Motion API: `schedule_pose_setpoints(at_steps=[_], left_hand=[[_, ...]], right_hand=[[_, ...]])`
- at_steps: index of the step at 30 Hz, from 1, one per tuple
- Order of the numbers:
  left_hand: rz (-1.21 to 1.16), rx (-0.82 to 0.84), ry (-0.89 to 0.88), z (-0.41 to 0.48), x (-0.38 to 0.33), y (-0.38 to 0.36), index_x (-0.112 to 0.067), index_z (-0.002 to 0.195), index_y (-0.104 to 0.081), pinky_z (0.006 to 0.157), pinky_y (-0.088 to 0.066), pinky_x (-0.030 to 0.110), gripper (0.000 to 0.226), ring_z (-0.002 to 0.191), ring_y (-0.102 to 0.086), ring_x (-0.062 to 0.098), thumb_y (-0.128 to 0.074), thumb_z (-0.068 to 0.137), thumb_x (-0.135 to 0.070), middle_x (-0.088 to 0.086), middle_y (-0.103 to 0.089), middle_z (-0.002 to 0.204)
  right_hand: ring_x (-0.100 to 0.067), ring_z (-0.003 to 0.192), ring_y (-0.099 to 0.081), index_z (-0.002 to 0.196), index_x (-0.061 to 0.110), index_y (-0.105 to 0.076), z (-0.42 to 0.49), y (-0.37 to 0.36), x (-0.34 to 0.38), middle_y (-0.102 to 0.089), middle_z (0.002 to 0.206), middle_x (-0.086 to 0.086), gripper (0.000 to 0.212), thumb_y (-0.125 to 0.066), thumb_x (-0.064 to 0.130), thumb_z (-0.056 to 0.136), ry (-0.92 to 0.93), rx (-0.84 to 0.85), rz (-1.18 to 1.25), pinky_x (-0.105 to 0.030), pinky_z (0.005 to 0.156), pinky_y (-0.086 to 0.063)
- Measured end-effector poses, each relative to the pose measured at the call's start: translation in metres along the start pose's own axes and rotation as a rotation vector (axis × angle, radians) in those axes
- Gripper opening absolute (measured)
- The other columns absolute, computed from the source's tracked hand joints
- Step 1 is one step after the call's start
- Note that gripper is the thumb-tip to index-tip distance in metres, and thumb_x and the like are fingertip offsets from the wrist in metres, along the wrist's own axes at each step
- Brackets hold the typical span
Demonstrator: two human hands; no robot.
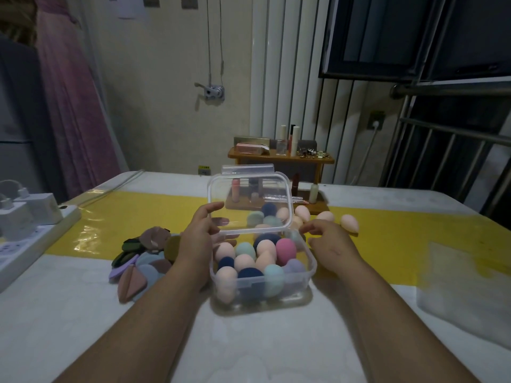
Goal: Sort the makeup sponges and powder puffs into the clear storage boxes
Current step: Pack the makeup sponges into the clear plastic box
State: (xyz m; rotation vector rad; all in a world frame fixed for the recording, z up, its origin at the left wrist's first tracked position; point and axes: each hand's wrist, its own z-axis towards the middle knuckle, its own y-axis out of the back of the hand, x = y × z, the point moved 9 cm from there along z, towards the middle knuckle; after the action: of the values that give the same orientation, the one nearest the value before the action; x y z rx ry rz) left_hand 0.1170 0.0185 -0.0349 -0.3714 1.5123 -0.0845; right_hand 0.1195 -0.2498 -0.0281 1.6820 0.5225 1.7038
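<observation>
A clear storage box (pixel 293 298) stands in the middle of the table, filled with several egg-shaped makeup sponges (pixel 285 250) in pink, peach, navy and teal. Its hinged clear lid (pixel 221 186) stands raised behind it. My left hand (pixel 199 235) pinches the lid's left edge between thumb and fingers. My right hand (pixel 326 236) rests by the box's right rear corner with curled fingers; what it holds is unclear. A pile of flat powder puffs (pixel 143 258) lies left of the box. Loose peach sponges (pixel 349 223) lie behind on the right.
A white power strip with chargers (pixel 25 225) sits at the table's left edge. A wooden rack with bottles (pixel 312 194) stands behind the box. A yellow band (pixel 401 239) crosses the white table top. A folded white cloth (pixel 464 294) lies at the right.
</observation>
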Motion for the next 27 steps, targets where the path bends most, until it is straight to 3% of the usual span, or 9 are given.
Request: schedule_pose_setpoints(at_steps=[4, 6, 10, 12, 14, 16, 18, 23, 27], left_hand=[[0.020, 0.018, 0.001, -0.002, -0.001, -0.002, -0.032, 0.106, -0.067, 0.075, -0.055, 0.042, 0.053, 0.103, -0.061, 0.042, -0.030, 0.086, 0.000, 0.014, -0.058, 0.111], [0.017, 0.029, 0.001, -0.004, -0.002, -0.004, -0.031, 0.108, -0.066, 0.075, -0.055, 0.042, 0.053, 0.104, -0.061, 0.043, -0.029, 0.088, 0.000, 0.014, -0.057, 0.112], [0.018, 0.034, 0.000, -0.005, -0.002, -0.005, -0.030, 0.111, -0.064, 0.076, -0.055, 0.042, 0.052, 0.105, -0.061, 0.043, -0.028, 0.088, 0.000, 0.013, -0.057, 0.112], [0.022, 0.033, 0.000, -0.005, -0.002, -0.005, -0.030, 0.112, -0.064, 0.076, -0.055, 0.042, 0.052, 0.105, -0.061, 0.042, -0.028, 0.089, 0.000, 0.013, -0.057, 0.112], [0.024, 0.034, -0.006, -0.005, -0.002, -0.005, -0.030, 0.111, -0.064, 0.077, -0.056, 0.043, 0.052, 0.104, -0.060, 0.042, -0.028, 0.089, 0.000, 0.014, -0.056, 0.113], [0.024, 0.031, -0.014, -0.004, -0.002, -0.005, -0.031, 0.108, -0.066, 0.075, -0.055, 0.043, 0.053, 0.103, -0.060, 0.042, -0.028, 0.089, 0.000, 0.016, -0.056, 0.114], [0.024, 0.016, -0.012, -0.002, -0.001, -0.003, -0.032, 0.104, -0.067, 0.075, -0.055, 0.043, 0.053, 0.101, -0.060, 0.041, -0.027, 0.090, -0.001, 0.018, -0.057, 0.114], [0.022, 0.002, 0.020, -0.003, 0.002, -0.003, -0.031, 0.108, -0.067, 0.086, -0.056, 0.049, 0.052, 0.105, -0.060, 0.042, -0.030, 0.088, -0.001, 0.013, -0.057, 0.110], [0.040, 0.018, 0.005, -0.005, -0.001, -0.005, -0.032, 0.109, -0.065, 0.084, -0.057, 0.047, 0.051, 0.106, -0.061, 0.043, -0.027, 0.093, -0.002, 0.013, -0.057, 0.111]], right_hand=[[-0.017, 0.084, -0.065, 0.091, 0.033, -0.069, -0.002, -0.010, 0.008, -0.072, 0.088, 0.004, 0.010, -0.067, 0.023, 0.089, 0.062, 0.129, -0.012, -0.024, 0.062, -0.044], [-0.011, 0.079, -0.063, 0.092, 0.031, -0.069, -0.004, -0.011, 0.011, -0.071, 0.084, 0.007, 0.003, -0.068, 0.029, 0.089, 0.075, 0.144, -0.021, -0.021, 0.057, -0.043], [-0.021, 0.088, -0.063, 0.080, 0.027, -0.068, -0.003, 0.008, 0.007, -0.070, 0.092, 0.002, 0.019, -0.060, 0.012, 0.088, 0.012, -0.026, 0.065, -0.032, 0.075, -0.052], [-0.024, 0.082, -0.059, 0.073, 0.024, -0.065, -0.008, 0.024, 0.011, -0.066, 0.086, -0.001, 0.021, -0.056, 0.009, 0.085, 0.006, -0.133, 0.152, -0.033, 0.069, -0.046], [-0.023, 0.071, -0.052, 0.072, 0.018, -0.060, -0.017, 0.038, 0.020, -0.060, 0.077, -0.003, 0.005, -0.059, 0.021, 0.076, 0.021, -0.206, 0.220, -0.035, 0.061, -0.040], [-0.025, 0.067, -0.049, 0.071, 0.018, -0.052, -0.025, 0.050, 0.028, -0.055, 0.073, -0.003, 0.014, -0.056, 0.029, 0.063, 0.057, -0.274, 0.268, -0.042, 0.060, -0.045], [-0.026, 0.070, -0.048, 0.074, 0.020, -0.048, -0.030, 0.057, 0.037, -0.053, 0.076, -0.002, 0.015, -0.056, 0.027, 0.065, 0.107, -0.303, 0.278, -0.046, 0.064, -0.049], [-0.013, 0.081, -0.060, 0.101, 0.026, -0.056, -0.038, 0.049, 0.063, -0.061, 0.093, 0.005, 0.031, -0.069, 0.009, 0.079, 0.262, -0.140, 0.276, -0.025, 0.061, -0.046], [-0.007, 0.079, -0.063, 0.090, 0.032, -0.069, -0.050, 0.029, 0.082, -0.067, 0.087, 0.012, 0.022, -0.073, 0.015, 0.077, 0.317, 0.037, 0.053, -0.019, 0.062, -0.051]])
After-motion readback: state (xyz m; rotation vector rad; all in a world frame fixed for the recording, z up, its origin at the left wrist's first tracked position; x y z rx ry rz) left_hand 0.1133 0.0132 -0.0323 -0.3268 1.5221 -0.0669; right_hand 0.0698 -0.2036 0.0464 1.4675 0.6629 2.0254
